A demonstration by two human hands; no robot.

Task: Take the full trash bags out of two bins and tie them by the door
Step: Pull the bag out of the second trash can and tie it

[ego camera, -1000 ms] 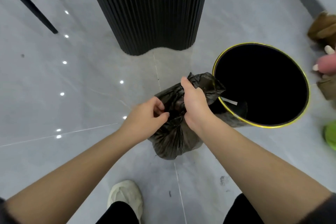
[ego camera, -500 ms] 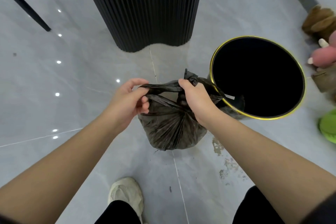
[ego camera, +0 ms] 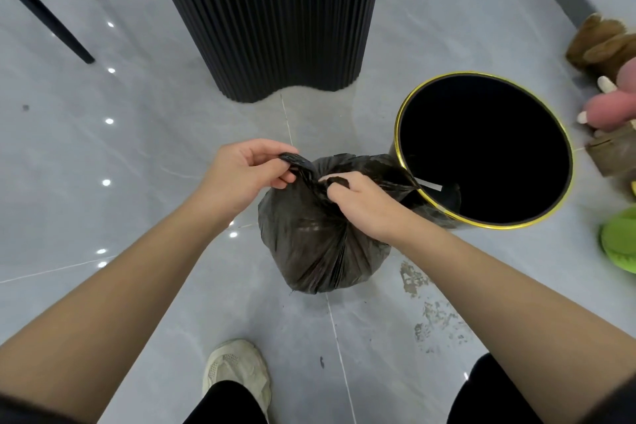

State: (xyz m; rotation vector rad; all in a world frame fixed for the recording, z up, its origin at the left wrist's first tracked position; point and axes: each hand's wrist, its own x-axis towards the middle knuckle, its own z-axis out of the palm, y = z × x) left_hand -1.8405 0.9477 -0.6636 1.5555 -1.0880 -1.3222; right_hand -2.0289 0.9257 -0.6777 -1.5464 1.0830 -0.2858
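Item: black trash bag (ego camera: 320, 241), full, already out of the gold-rimmed black bin (ego camera: 396, 134). It stands on the grey tiled floor (ego camera: 144, 189), just beside the bin.
Film: glossy, crinkled, gathered to a neck.
Hands: left hand (ego camera: 241, 170) pinches one twisted ear; right hand (ego camera: 366, 205) clamps the other.
Knot: judged half made.
Outstanding: tightening; second bin and door, neither in view.

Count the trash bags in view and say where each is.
1. The black trash bag stands on the floor beside the gold-rimmed bin, its top gripped by the left hand and right hand. The bin's dark inside may hide another.
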